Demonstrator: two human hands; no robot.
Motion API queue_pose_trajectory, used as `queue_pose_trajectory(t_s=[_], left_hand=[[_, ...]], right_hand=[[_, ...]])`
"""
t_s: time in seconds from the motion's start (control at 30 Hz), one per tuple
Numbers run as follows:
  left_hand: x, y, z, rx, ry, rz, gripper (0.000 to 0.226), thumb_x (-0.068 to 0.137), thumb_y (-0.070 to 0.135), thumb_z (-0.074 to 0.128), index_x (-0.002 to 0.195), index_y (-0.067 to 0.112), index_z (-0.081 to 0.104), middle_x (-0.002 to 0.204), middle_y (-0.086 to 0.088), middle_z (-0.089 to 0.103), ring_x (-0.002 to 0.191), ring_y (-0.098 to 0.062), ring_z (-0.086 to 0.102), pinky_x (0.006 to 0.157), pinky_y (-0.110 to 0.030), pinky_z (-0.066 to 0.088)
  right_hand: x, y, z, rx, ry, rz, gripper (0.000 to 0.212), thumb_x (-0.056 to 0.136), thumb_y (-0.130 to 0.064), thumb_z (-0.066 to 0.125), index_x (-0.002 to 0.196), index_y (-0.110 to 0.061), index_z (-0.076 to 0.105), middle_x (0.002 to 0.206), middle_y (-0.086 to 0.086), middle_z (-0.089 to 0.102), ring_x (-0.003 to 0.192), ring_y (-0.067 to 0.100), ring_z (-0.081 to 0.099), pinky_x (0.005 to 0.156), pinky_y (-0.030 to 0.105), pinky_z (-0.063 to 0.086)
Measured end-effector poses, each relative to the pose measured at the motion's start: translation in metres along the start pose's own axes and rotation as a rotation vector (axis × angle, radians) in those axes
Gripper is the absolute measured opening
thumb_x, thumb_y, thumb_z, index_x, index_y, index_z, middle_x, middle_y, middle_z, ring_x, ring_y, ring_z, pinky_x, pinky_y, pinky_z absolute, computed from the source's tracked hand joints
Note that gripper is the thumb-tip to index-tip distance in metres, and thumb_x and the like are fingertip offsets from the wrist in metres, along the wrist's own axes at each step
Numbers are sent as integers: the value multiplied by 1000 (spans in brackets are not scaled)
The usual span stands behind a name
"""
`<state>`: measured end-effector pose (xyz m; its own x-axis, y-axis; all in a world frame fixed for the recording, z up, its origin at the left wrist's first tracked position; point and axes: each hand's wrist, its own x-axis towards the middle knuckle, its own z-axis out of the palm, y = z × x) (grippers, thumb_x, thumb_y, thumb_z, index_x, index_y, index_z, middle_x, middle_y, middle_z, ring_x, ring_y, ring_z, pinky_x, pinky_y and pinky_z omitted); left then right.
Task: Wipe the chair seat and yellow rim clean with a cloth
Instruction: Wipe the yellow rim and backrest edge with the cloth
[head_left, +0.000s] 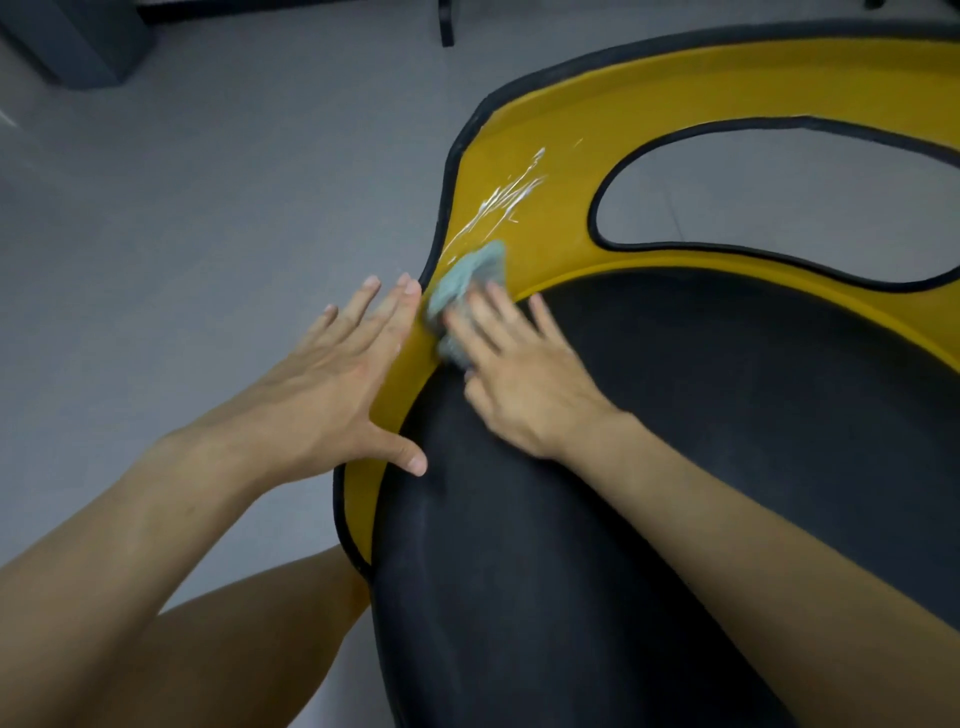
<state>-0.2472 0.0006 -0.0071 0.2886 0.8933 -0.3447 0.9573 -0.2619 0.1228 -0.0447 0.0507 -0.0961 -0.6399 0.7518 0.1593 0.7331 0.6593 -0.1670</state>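
Observation:
The black chair seat (675, 467) fills the right and lower middle of the view, bordered by a yellow rim (597, 130) with black piping. White streaks (506, 200) mark the rim's left part. A small grey-green cloth (470, 278) lies on the rim just below the streaks. My right hand (519, 374) presses on the cloth with straight fingers, its palm over the seat's edge. My left hand (337, 374) lies flat with spread fingers on the rim's left side, thumb touching the seat.
Grey floor (208, 208) surrounds the chair on the left and shows through the rim's oval opening (779, 187). A dark box (72, 36) stands at the top left, and a black furniture leg (445, 23) at the top. My bare knee (249, 649) is at the bottom left.

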Motion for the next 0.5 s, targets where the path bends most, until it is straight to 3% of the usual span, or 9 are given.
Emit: queue_pose_trajectory(t_s=[0.07, 0.13, 0.23, 0.3, 0.4, 0.5], left_hand=[[0, 0, 2, 2, -5, -10, 143, 63, 86, 61, 145, 31, -42, 155, 12, -44, 141, -6, -41, 120, -33, -15], [0, 0, 3, -7, -4, -19, 143, 62, 87, 62, 143, 34, -44, 155, 10, -44, 141, -6, -41, 120, -33, -15], [1, -1, 2, -15, -4, -21, 143, 62, 86, 62, 140, 36, -47, 154, 6, -46, 139, -7, -44, 118, -31, -17], [2, -2, 2, -20, -7, -24, 142, 61, 87, 61, 137, 38, -49, 153, 6, -47, 138, -6, -45, 117, -30, -18], [3, -2, 4, -37, 1, -29, 142, 59, 87, 62, 136, 43, -49, 154, 6, -47, 138, -6, -45, 116, -29, -18], [3, -1, 3, -64, -15, -38, 143, 61, 84, 67, 137, 44, -47, 155, 7, -45, 138, -5, -44, 115, -27, -19]], right_hand=[[9, 9, -3, 61, 4, 106, 68, 97, -33, 31, 158, -16, 7, 166, 7, 4, 153, 22, -2, 121, 54, 11], [6, -1, -2, 120, 3, 96, 70, 97, -29, 35, 158, -11, 6, 165, 12, 2, 153, 23, -4, 122, 51, 9], [-16, -26, 12, 32, -27, -170, 71, 93, -31, 39, 155, -6, 18, 163, 17, 14, 152, 27, 6, 121, 51, 14], [-23, -26, 21, 14, -46, -249, 66, 96, -35, 41, 155, -9, 24, 162, 15, 19, 152, 26, 9, 121, 50, 14], [-5, 1, 12, -20, 48, -81, 63, 102, -45, 31, 156, -15, 22, 163, 9, 20, 152, 24, 11, 120, 52, 17], [12, 15, -2, 58, 86, 97, 64, 104, -45, 26, 158, -14, 10, 166, 9, 8, 153, 21, 2, 123, 49, 11]])
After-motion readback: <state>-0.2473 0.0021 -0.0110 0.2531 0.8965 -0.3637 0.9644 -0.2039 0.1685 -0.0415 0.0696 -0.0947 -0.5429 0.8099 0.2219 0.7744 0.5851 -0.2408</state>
